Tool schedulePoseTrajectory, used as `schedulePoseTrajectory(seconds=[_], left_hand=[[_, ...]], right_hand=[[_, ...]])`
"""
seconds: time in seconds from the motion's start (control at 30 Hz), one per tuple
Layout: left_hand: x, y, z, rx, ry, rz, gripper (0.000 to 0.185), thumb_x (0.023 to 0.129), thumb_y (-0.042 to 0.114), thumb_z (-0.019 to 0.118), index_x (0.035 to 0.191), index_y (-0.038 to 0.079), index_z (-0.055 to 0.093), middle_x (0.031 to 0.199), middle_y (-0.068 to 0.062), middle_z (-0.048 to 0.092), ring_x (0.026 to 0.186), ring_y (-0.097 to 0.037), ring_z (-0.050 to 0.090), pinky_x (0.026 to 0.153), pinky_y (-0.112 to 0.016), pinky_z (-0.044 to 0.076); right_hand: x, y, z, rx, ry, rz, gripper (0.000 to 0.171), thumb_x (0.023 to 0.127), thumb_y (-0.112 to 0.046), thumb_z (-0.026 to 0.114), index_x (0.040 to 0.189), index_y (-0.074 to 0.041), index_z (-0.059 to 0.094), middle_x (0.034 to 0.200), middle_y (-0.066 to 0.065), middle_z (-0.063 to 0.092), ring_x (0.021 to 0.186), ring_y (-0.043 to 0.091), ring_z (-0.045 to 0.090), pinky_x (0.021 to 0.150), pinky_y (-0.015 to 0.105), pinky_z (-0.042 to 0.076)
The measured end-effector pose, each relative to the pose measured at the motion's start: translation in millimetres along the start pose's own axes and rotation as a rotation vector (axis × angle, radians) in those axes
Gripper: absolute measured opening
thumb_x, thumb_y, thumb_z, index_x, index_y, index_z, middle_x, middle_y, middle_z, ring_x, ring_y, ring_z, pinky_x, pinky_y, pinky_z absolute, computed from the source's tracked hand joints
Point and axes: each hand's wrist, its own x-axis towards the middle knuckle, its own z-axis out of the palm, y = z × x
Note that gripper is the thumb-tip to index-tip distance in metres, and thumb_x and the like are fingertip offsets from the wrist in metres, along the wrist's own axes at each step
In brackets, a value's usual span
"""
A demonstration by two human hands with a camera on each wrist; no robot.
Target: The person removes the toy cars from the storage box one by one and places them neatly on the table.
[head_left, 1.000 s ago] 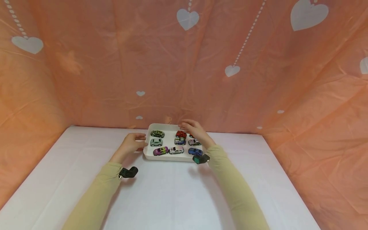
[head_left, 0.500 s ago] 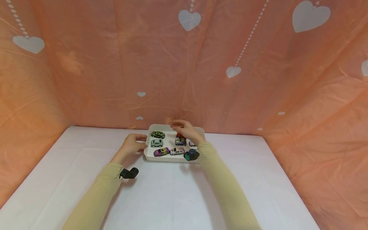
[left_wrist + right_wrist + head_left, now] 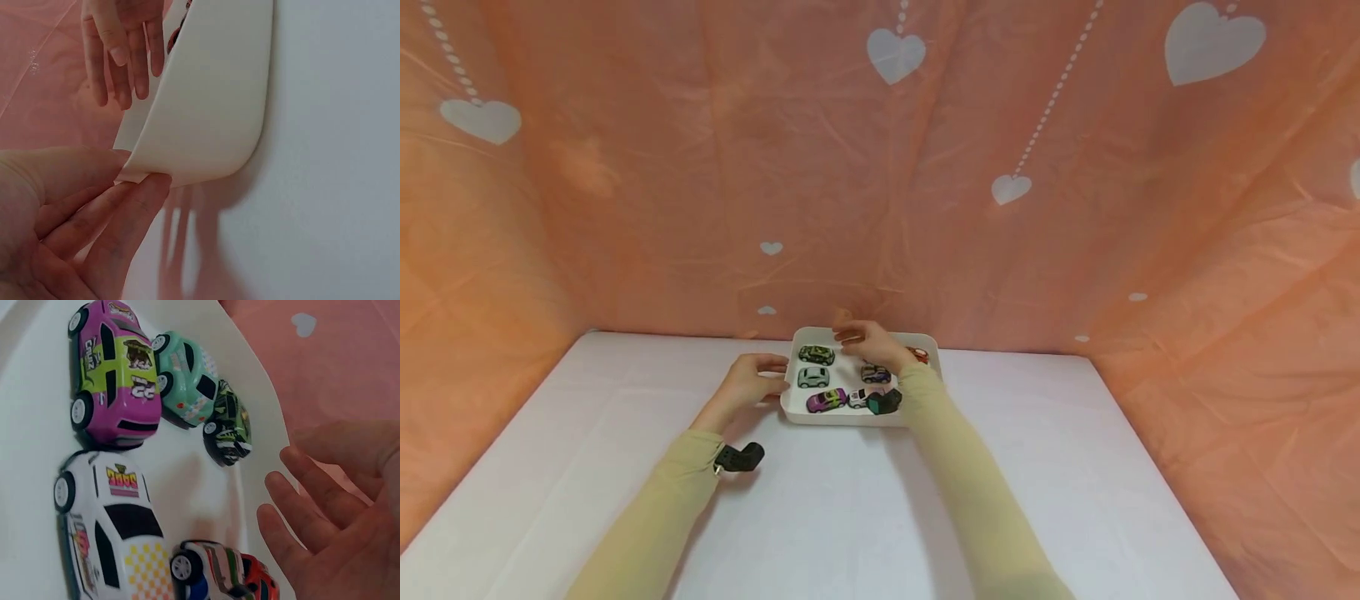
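My left hand (image 3: 748, 383) pinches the rim of a white tray (image 3: 842, 420) at its left side; the left wrist view shows thumb and fingers on either side of the tray wall (image 3: 206, 100). Over the tray's back part hovers my right hand (image 3: 872, 343), fingers loosely extended and holding nothing. Near it in the right wrist view are a camouflage toy car (image 3: 231, 425), a mint car (image 3: 184, 375) and a purple-and-yellow car (image 3: 119, 375). A white car (image 3: 119, 519), a striped car (image 3: 219, 569) and a red car (image 3: 264, 581) sit closer to my right wrist.
The tray stands at the back of a white-covered table (image 3: 820, 508), near an orange curtain (image 3: 880, 183) with white hearts. Another red car (image 3: 918, 355) shows at the tray's back right; my right arm hides part of the tray's right side.
My right hand has moved left across the tray, from its back right toward the middle. My left hand stays at the left rim, and the visible cars keep their places in the tray.
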Motion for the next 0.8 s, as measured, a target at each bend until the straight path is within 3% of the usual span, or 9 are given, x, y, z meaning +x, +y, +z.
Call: schedulePoseTrajectory(seconds=[0.33,0.57,0.8], left_hand=[[-1.5,0.6,-0.4,0.048,-0.009,0.012,0.047,0.082,-0.009,0.063,0.127,-0.016,0.049,0.122,-0.034,0.054,0.091,-0.03,0.065,0.068,-0.035,0.057],[-4.9,1.1,-3.3,0.061,-0.015,0.051,0.047,0.082,-0.008,0.063,0.125,-0.018,0.049,0.121,-0.036,0.054,0.088,-0.028,0.066,0.069,-0.034,0.057],[-3.9,2.8,-0.4,0.077,-0.009,0.026,0.046,0.083,-0.007,0.064,0.126,-0.016,0.051,0.121,-0.034,0.055,0.087,-0.027,0.066,0.067,-0.033,0.057]], right_hand=[[13,3,12,-0.117,-0.037,-0.015,0.045,0.092,0.002,0.058,0.135,0.004,0.049,0.13,0.02,0.055,0.122,0.031,0.05,0.097,0.033,0.045],[19,-2,20,-0.112,-0.049,0.01,0.048,0.091,0.003,0.059,0.137,0.002,0.048,0.132,0.018,0.054,0.126,0.029,0.047,0.101,0.033,0.041],[23,0,18,-0.178,-0.063,0.046,0.047,0.091,0.002,0.059,0.137,-0.001,0.049,0.135,0.014,0.053,0.127,0.027,0.045,0.103,0.034,0.039]])
